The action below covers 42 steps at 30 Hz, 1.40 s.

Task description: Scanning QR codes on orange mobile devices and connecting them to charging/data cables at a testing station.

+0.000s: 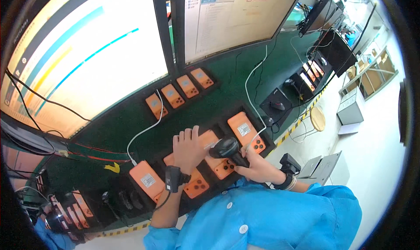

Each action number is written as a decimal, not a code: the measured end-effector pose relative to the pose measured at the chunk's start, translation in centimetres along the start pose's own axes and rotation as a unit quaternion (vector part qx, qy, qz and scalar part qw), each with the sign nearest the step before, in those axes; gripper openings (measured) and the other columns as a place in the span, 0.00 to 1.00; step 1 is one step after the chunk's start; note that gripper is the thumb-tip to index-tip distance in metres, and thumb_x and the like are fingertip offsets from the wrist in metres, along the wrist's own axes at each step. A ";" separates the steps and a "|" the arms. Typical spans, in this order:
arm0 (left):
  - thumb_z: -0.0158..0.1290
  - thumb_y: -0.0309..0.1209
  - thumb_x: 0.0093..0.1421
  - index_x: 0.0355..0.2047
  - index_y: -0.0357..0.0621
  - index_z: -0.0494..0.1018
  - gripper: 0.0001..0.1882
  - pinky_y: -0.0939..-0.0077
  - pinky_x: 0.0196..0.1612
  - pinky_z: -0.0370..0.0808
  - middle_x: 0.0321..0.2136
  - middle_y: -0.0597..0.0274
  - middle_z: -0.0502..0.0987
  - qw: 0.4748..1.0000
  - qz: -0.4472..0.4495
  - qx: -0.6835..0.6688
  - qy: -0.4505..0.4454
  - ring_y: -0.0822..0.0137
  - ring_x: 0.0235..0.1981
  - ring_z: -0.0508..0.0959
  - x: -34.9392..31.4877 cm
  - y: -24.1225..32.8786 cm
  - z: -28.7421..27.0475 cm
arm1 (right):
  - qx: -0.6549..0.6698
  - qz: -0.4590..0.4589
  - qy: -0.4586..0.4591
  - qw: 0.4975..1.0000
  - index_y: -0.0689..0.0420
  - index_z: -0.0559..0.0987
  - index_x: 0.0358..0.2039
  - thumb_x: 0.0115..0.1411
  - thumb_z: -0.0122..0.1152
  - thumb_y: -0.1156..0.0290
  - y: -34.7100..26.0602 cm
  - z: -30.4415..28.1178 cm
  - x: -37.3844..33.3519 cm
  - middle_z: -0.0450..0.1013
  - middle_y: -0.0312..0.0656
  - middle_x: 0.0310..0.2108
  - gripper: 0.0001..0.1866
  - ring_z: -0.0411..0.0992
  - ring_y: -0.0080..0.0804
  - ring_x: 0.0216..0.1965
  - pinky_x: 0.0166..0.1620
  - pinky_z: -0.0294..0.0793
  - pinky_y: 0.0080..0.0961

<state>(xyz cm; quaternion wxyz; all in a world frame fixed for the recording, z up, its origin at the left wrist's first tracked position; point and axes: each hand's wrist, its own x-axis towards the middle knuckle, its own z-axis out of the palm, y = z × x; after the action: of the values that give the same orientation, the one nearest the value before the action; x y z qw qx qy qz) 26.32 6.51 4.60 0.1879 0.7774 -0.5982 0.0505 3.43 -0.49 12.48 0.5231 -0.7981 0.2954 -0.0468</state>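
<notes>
My right hand (261,166) is closed around the handle of a black handheld barcode scanner (225,148). The scanner's head is over an orange phone (224,172), partly covering it. To its left, my left hand (188,150) lies with fingers stretched out over another orange phone (196,188); whether it touches the phone is hard to tell. On the far left of this row is an orange phone with a white label (148,180) and a white cable at its top. At the right end lies a labelled orange phone (243,126), back and cameras up.
Two large monitors (225,20) stand behind the green bench mat (192,110). Several orange phones (173,97) lie in a row below them. White cables (247,81) cross the mat. A computer mouse (277,105) sits at right, near a wooden stool (317,119).
</notes>
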 end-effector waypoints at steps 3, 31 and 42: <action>0.61 0.49 0.48 0.51 0.43 0.68 0.34 0.64 0.45 0.67 0.37 0.61 0.72 1.000 0.012 0.002 0.014 0.60 0.39 0.72 -0.2 -0.3 0.4 | 0.082 0.086 -0.026 0.993 0.57 0.54 0.40 0.59 0.59 0.74 -0.2 0.0 0.2 0.61 0.40 0.31 0.21 0.68 0.21 0.18 0.19 0.66 0.20; 0.59 0.54 0.50 0.54 0.41 0.66 0.38 0.61 0.49 0.66 0.44 0.53 0.71 0.998 -0.012 -0.013 -0.053 0.54 0.45 0.71 -0.1 0.5 0.0 | -0.038 0.008 0.059 0.997 0.62 0.59 0.43 0.55 0.59 0.72 -0.7 -0.9 -0.7 0.68 0.56 0.28 0.21 0.73 0.55 0.35 0.37 0.70 0.41; 0.56 0.36 0.61 0.62 0.33 0.52 0.36 0.60 0.60 0.63 0.56 0.41 0.61 0.877 -0.171 -0.425 -0.144 0.50 0.62 0.59 -7.7 5.6 -4.0 | -0.115 -0.005 0.391 0.913 0.60 0.59 0.40 0.53 0.61 0.75 19.7 -12.1 5.9 0.68 0.59 0.32 0.21 0.70 0.63 0.38 0.40 0.69 0.42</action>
<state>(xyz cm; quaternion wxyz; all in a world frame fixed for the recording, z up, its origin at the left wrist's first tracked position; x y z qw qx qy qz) 19.46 13.79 7.26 0.4178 0.7117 -0.4400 -0.3541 -4.71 -18.86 -0.49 0.2701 -0.7725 0.4753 -0.3230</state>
